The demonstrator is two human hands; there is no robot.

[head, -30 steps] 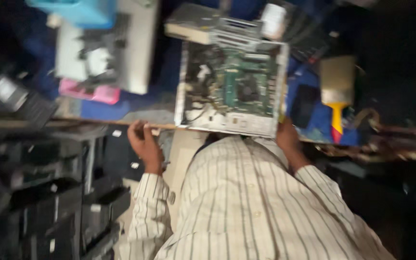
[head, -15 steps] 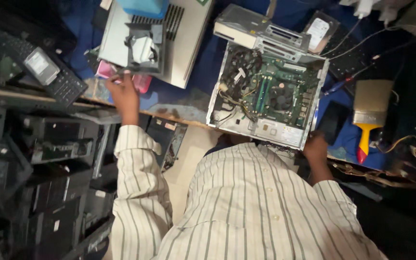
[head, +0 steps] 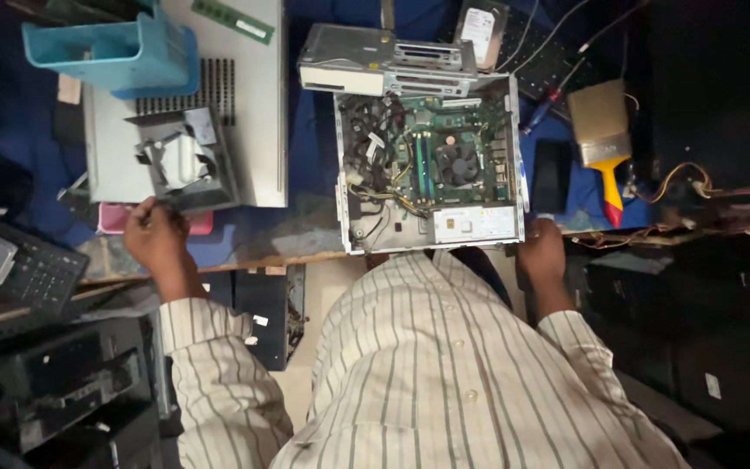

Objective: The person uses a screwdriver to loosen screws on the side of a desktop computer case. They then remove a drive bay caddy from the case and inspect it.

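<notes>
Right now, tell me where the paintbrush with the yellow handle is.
In the head view the paintbrush lies on the blue table cover, right of the open computer case, beside a black phone, beyond the right hand.

One open computer case [head: 431, 165], one paintbrush [head: 602, 143], two hands [head: 156, 236]

A blue tabletop [head: 310, 152] holds many things. In the middle lies an open computer box [head: 431, 165]. At nine o'clock from it lies a flat grey case lid [head: 253, 113], and a light blue bin [head: 110, 48] sits at its far corner. At three o'clock lie a black phone [head: 552, 175] and a paintbrush [head: 602, 139]. A pink thing [head: 115, 217] peeks out at eight o'clock.
</notes>
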